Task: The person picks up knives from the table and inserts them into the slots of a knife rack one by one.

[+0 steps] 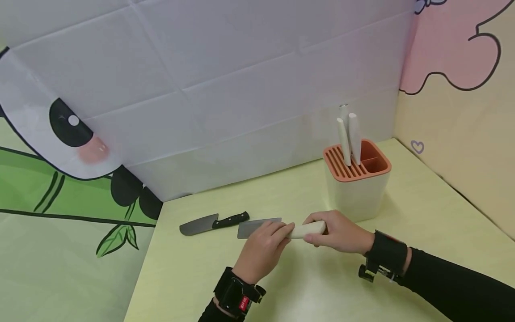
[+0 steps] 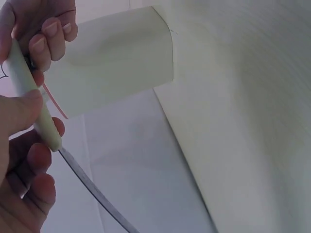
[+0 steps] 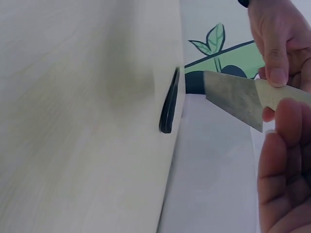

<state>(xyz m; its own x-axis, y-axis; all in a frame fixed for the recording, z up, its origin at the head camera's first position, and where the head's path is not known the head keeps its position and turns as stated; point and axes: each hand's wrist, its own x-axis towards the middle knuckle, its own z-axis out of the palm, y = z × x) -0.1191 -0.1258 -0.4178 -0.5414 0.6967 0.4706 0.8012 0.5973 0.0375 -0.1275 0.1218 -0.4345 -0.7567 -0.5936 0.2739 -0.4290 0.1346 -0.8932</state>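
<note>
A cleaver with a wide grey blade (image 1: 248, 229) and a white handle (image 1: 309, 229) is held level over the table between both hands. My left hand (image 1: 262, 250) pinches the handle where it meets the blade, thumb on one side and fingers on the other. At the handle's far end, my right hand (image 1: 342, 230) grips with thumb and fingers. The left wrist view catches the blade (image 2: 92, 187) nearly edge-on; the right wrist view shows its broad face (image 3: 233, 94). Left of the cleaver, a black-handled knife (image 1: 199, 225) lies on the table, its blade pointing left.
Behind my right hand stands a white knife holder (image 1: 354, 199) with an orange slotted top (image 1: 344, 172). Several white handles (image 1: 354, 134) stick up from its slots. The pale yellow table (image 1: 322, 286) meets a grey wall covering (image 1: 241, 112) at the back and a beige one (image 1: 462, 147) on the right.
</note>
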